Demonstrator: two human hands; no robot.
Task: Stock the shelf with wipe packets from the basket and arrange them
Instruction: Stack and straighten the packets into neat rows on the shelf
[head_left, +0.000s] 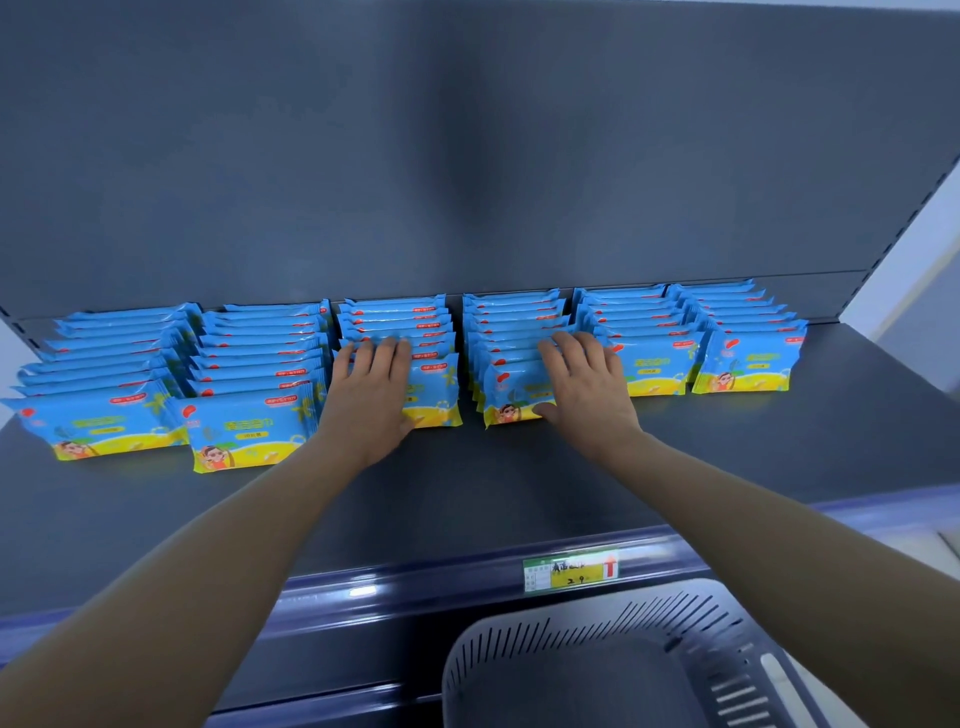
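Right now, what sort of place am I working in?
Most likely a shop aisle: a dark retail shelf with a price label on its front rail, six rows of identical wipe packets facing forward, and a grey slotted basket below.

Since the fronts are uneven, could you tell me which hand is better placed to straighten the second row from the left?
Probably left. The left hand rests on the third row, next to the second row, which juts forward. The right hand lies on the fourth row, farther away.
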